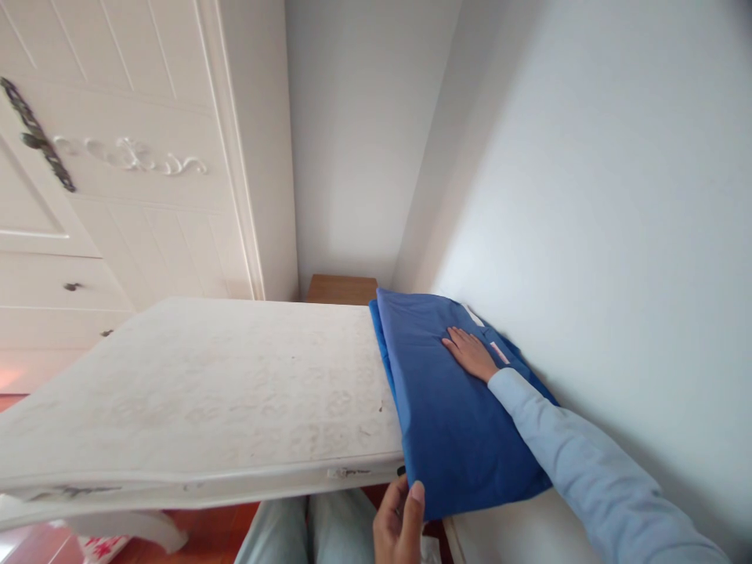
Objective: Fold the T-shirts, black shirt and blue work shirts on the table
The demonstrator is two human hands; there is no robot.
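Note:
A folded blue cloth (464, 423) with a pale strip and a small pinkish label lies over the right end of a white patterned table (252, 376), against the wall. My right hand (471, 354) rests flat on top of it, fingers stretched out near the label. At the cloth's near left corner is my left hand (400, 521), its fingers curled and its thumb over the edge; it seems to pinch the cloth there. The undersides of the fingers are hidden.
A white wardrobe (252, 141) with dark metal handles stands behind the table on the left. A brown wooden box-like piece (342, 290) sits in the far corner. The grey-white wall (616, 196) borders the right side. My legs (309, 529) are under the table's front edge.

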